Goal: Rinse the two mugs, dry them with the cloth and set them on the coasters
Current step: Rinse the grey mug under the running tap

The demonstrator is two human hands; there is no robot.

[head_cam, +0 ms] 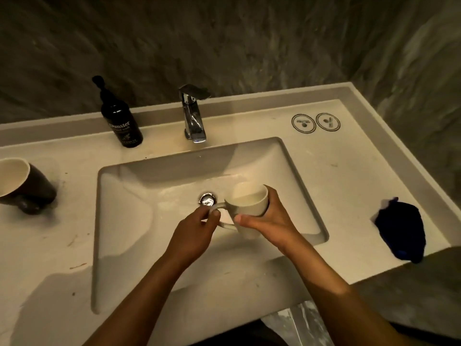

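Gripping the white mug (pixel 249 206) over the sink (pixel 139 196), your right hand (pixel 269 221) is wrapping its body, your left hand (pixel 197 228) pinching its left-pointing handle; its mouth is facing up.

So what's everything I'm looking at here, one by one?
white mug: 1, cream, held over the sink
dark mug: 1, dark outside, pale inside, far left on the counter
coasters: 2, pale with dark rings, back right
cloth: 1, dark blue, crumpled at right
soap bottle: 1, black, back left
tap: 1, chrome, behind the sink, no water seen
sink: 1, white, centre
left hand: pinches the handle
right hand: wraps the mug body
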